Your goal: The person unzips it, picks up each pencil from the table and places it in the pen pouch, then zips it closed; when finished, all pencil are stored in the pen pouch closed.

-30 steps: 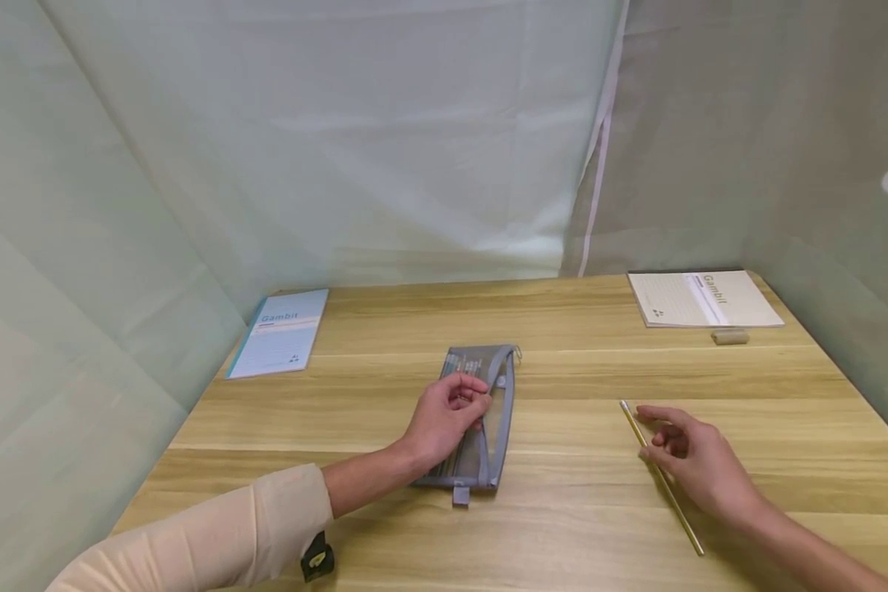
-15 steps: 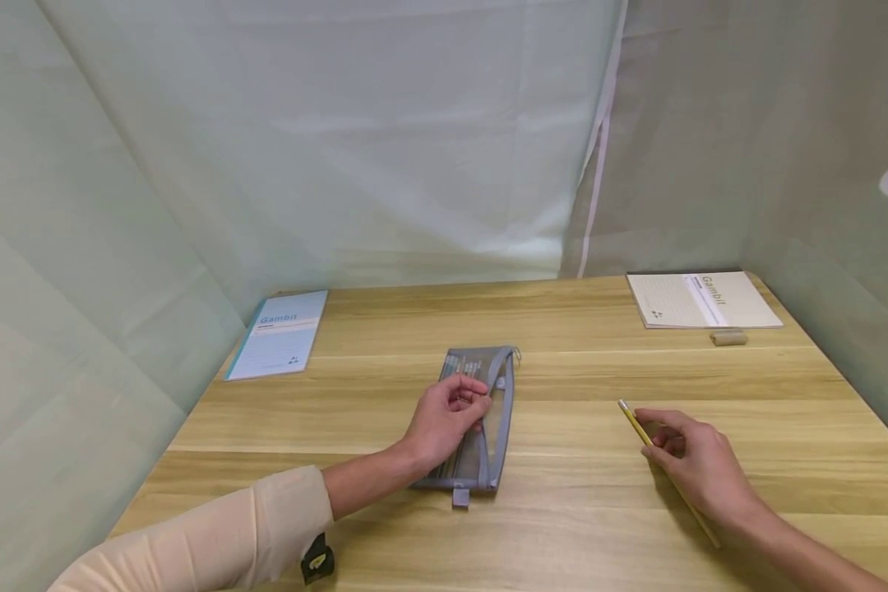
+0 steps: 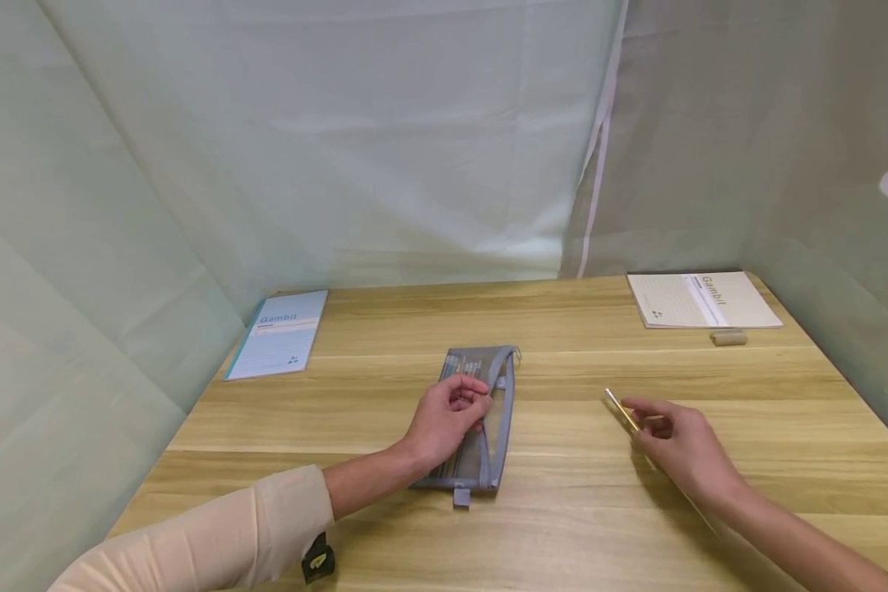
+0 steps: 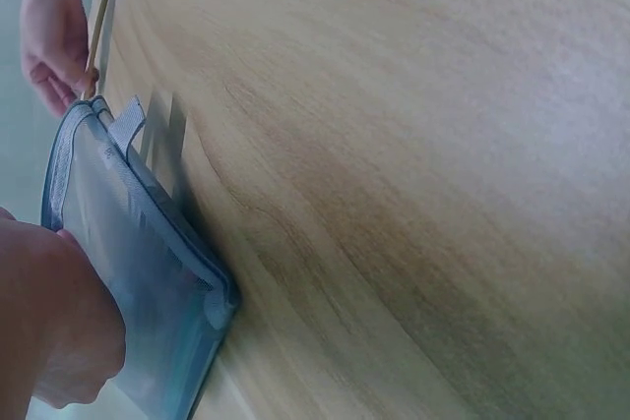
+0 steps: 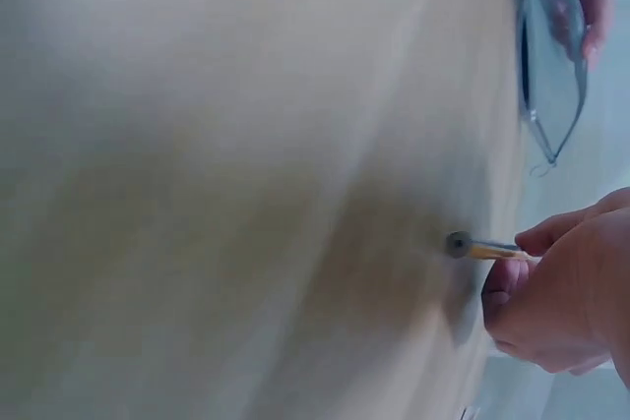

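Observation:
A grey mesh pencil case lies in the middle of the table, its zipped mouth parted on the right side. Several pencils or pens show through the mesh. My left hand pinches the edge of that mouth between thumb and fingers; in the left wrist view the hand covers part of the case. To the right, my right hand grips a yellow-gold pencil between thumb and fingers. The pencil is tilted and raised off the table, its lower part mostly behind the hand.
A blue notebook lies at the back left. At the back right is a cream notebook, with a small grey-brown block just in front of it. Hanging cloth surrounds the wooden table.
The right hand has taken hold of the pencil, lifted it from the table and shifted slightly left with it. The left hand and pencil case have stayed put.

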`<state>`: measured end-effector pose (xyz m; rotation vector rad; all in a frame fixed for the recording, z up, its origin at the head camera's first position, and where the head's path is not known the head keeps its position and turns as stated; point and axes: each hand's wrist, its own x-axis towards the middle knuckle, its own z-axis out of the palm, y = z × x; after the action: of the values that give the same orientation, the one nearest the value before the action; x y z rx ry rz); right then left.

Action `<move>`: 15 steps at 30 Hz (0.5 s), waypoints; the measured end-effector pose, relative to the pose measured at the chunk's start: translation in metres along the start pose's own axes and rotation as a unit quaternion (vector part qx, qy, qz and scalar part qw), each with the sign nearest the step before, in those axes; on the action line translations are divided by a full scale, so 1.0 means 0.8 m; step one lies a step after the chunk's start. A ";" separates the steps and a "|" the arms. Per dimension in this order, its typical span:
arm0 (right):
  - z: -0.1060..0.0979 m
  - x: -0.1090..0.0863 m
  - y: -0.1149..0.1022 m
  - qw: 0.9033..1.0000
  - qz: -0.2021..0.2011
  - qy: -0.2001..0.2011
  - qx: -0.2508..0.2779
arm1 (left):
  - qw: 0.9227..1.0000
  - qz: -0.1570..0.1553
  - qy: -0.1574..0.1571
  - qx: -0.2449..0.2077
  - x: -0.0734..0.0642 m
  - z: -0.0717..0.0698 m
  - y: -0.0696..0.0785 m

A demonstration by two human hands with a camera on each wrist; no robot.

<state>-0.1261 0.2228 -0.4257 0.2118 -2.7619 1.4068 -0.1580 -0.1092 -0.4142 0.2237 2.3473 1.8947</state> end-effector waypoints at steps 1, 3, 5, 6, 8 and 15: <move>0.001 0.003 -0.004 1.000 0.006 -0.004 0.009 | 1.000 0.000 0.001 0.000 0.000 0.000 0.000; 0.003 0.010 -0.013 0.999 0.029 -0.014 0.036 | 1.000 0.001 0.001 0.000 0.000 0.000 0.000; 0.006 0.016 -0.023 0.997 0.050 -0.023 0.060 | 1.000 0.002 0.000 0.000 0.000 0.000 0.001; 0.008 0.020 -0.028 0.996 0.059 -0.025 0.069 | 1.000 0.002 0.000 0.000 0.000 0.000 0.001; 0.012 0.028 -0.039 0.992 0.080 -0.034 0.091 | 1.000 0.002 -0.001 0.000 0.000 0.000 0.002; 0.035 0.061 -0.074 0.975 0.126 -0.038 0.177 | 1.000 -0.001 0.002 0.001 -0.001 -0.002 0.003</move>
<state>-0.1651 0.1606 -0.3906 -0.0848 -2.6468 1.9905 -0.1572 -0.1101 -0.4113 0.2184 2.3511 1.8934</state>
